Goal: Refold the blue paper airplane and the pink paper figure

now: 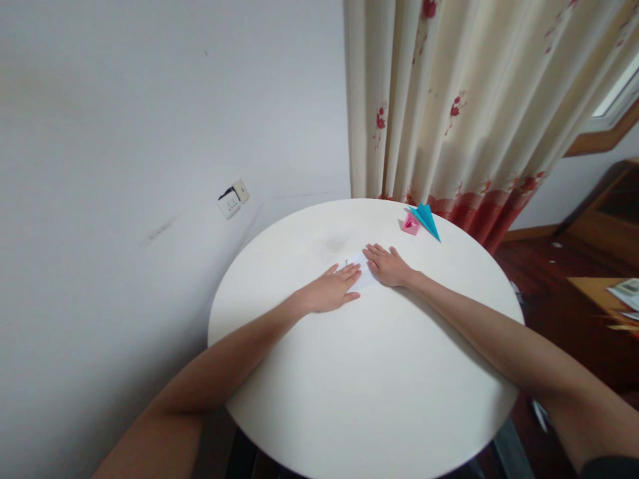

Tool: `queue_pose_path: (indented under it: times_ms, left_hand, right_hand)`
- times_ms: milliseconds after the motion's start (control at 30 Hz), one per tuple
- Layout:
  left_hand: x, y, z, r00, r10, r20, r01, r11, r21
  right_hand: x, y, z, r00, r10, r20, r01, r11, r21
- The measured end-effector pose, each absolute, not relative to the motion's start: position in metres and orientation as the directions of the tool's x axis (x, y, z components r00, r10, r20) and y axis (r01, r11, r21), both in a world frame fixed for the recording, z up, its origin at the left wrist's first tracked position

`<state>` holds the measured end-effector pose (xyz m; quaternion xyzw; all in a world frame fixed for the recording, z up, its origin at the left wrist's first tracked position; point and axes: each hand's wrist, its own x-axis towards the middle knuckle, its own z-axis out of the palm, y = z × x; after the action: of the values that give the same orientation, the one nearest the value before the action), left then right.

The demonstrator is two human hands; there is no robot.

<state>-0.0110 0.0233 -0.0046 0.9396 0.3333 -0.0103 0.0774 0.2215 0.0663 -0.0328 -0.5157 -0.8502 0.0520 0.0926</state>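
A small white sheet of paper (367,278) lies flat on the white round table (369,386), with a few dark marks near its upper left. My left hand (333,289) rests palm down over the paper's left part, fingers stretched out to the right. On the other side, my right hand (388,266) lies flat at the paper's right edge, its fingers spread and pointing up and to the left. Both hands cover part of the sheet, so its full outline is hidden. Neither hand grips anything.
Toward the far right edge of the table sit a blue paper plane (426,221) and a pink folded paper piece (410,225), touching or nearly so. Behind hangs a floral curtain (424,120). A wall socket (229,204) is on the left wall. A wooden surface with papers (626,293) stands right.
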Motion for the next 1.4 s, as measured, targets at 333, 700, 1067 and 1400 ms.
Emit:
queue_pose_path:
  times_ms: [333,700,1067,1400]
  left_hand:
    - [-0.032,0.058,-0.015,0.731,0.683,0.020,0.672,-0.724,0.157]
    - [-0.048,0.068,-0.003,0.720,0.691,0.054,0.671,-0.715,0.196]
    - [-0.056,0.071,-0.001,0.748,0.662,0.048,0.640,-0.739,0.212]
    - [-0.052,0.069,0.003,0.768,0.635,0.086,0.615,-0.768,0.176]
  right_hand:
    - [0.216,0.057,-0.031,-0.322,0.927,0.191,0.924,0.352,-0.153]
    - [0.214,0.058,-0.027,-0.492,0.854,0.171,0.849,0.514,-0.126]
    - [0.213,0.056,-0.027,-0.467,0.861,0.200,0.862,0.494,-0.115]
    - [0.209,0.053,-0.024,-0.463,0.856,0.229,0.861,0.496,-0.115]
